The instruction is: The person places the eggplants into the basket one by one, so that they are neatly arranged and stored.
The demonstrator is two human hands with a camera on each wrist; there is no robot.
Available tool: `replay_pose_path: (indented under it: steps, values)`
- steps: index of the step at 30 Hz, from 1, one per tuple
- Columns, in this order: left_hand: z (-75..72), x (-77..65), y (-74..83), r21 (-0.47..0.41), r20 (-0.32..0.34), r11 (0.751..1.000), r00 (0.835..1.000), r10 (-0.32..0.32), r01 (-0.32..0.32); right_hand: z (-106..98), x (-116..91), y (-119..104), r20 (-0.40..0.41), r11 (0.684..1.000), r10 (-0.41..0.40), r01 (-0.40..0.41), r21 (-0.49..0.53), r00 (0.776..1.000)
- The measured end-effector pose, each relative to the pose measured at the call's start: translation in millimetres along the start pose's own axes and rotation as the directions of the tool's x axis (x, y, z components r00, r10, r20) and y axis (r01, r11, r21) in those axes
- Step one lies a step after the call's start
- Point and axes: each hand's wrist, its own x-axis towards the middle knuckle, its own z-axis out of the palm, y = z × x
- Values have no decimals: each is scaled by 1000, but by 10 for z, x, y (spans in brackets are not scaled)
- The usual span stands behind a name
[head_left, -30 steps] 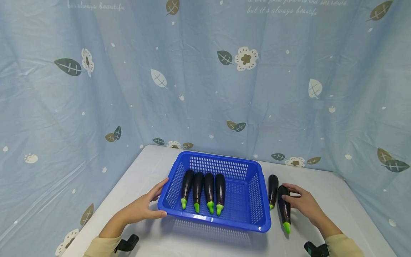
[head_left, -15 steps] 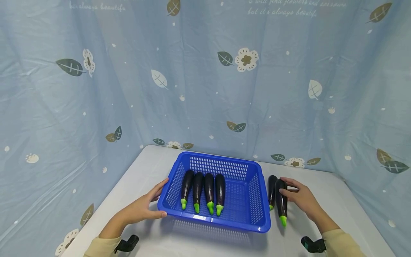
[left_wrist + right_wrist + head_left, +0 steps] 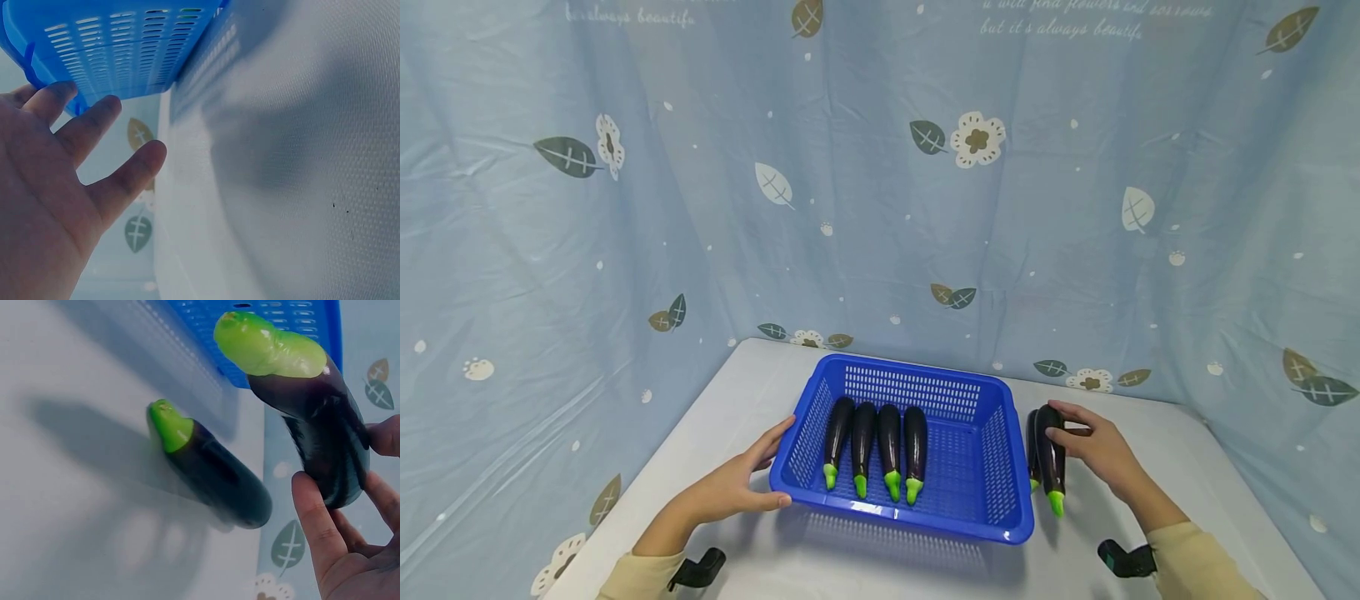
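Observation:
Several dark purple eggplants (image 3: 889,442) with green stem ends lie side by side in the left half of a blue perforated basket (image 3: 940,530). My left hand (image 3: 730,487) touches the basket's left end near its front corner; in the left wrist view its fingers (image 3: 134,178) are spread and fairly straight. My right hand (image 3: 1101,454) pinches one eggplant (image 3: 331,444) between thumb and fingers, stem end toward me. That eggplant is raised off the table, right of the basket. Beneath and just left of it, another eggplant (image 3: 212,472) lies on the table, partly hidden in the head view.
The white table (image 3: 752,567) carries the basket and the loose eggplant. A blue curtain (image 3: 865,250) with leaf and flower prints hangs behind and along both sides. Black wrist devices (image 3: 697,569) sit at both sleeves.
My right hand has lifted its eggplant from the table and carried it left and away from me, so it now overlaps the eggplant beside the basket. The left hand and basket stay put.

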Motion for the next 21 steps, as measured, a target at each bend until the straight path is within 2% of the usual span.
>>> replay_pose_path:
  steps: [21]
  values:
    - [5,-4,2,3,-6,1000,1000,13,-13,37,152,-352,1,998,-58,58,17,998]
